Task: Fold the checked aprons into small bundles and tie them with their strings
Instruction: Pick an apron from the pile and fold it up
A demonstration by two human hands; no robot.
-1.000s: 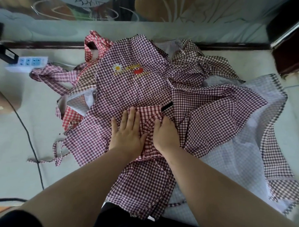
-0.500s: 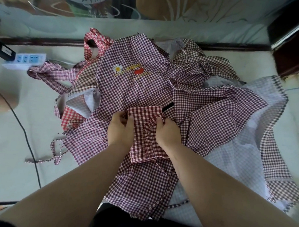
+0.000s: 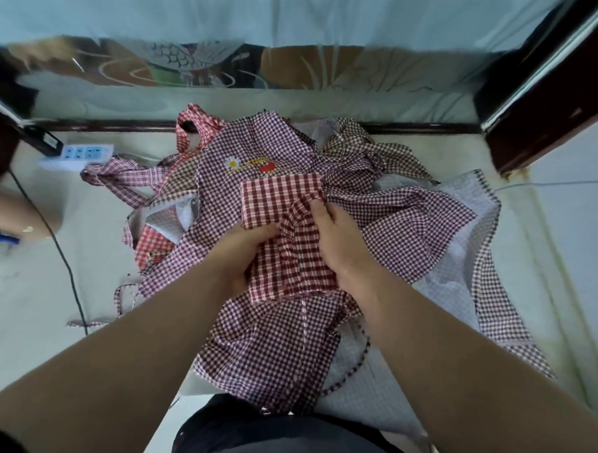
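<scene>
A folded red-and-white checked apron [image 3: 281, 208] is lifted above a heap of checked aprons [image 3: 410, 224] on the pale floor. My left hand [image 3: 241, 254] grips its lower left edge, fingers curled under the cloth. My right hand [image 3: 341, 242] grips its bunched right side. Under it lies a maroon checked apron with a daisy and red embroidery [image 3: 249, 164]. A tied bundle of pink checked cloth [image 3: 121, 177] lies to the left of the heap. Loose strings [image 3: 123, 297] trail at the heap's lower left.
A white power strip [image 3: 85, 153] with a black cable [image 3: 66, 267] lies on the floor at left. A dark wooden door frame [image 3: 550, 100] stands at the right. A glass panel with fish patterns [image 3: 195, 67] runs along the back. Another person's arm [image 3: 10, 210] shows at far left.
Both hands went from pressing flat on the red checked apron to gripping it and lifting it off the heap. The camera tilted up.
</scene>
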